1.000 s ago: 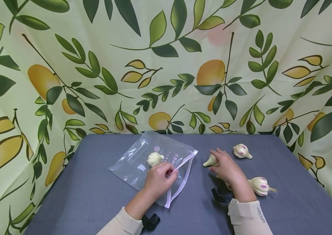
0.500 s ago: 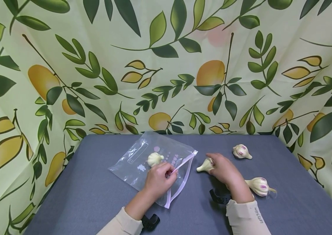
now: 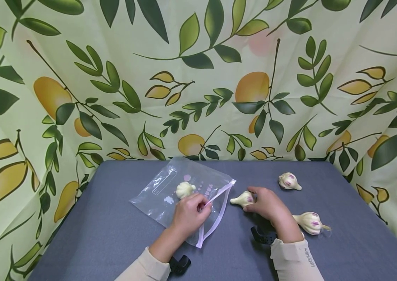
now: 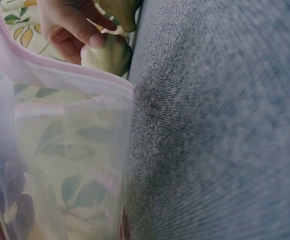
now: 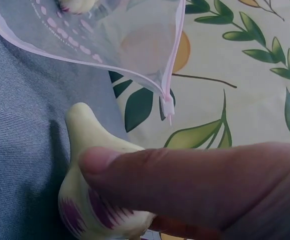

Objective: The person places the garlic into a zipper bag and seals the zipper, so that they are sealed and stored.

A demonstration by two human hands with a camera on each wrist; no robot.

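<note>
Left hand (image 3: 191, 214) is pinching the pink rim of a clear zip bag (image 3: 159, 195), a pale bulb (image 3: 185, 189) lying within the bag's outline. Right hand (image 3: 273, 207) is gripping a purple-streaked garlic bulb (image 3: 244, 199) between thumb and fingers, its neck pointing toward the bag's mouth, just beside it. On the grey table (image 3: 103, 234), two others are resting: far bulb (image 3: 287, 181), near bulb (image 3: 311, 223).

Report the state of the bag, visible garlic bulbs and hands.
Bag: open, mouth gaping
Bagged garlic: whole, inside
Held garlic: gripped, stem toward bag
Far garlic: lying sideways
Near garlic: lying, partly hidden
Left hand: pinching bag's edge
Right hand: gripping garlic
</note>
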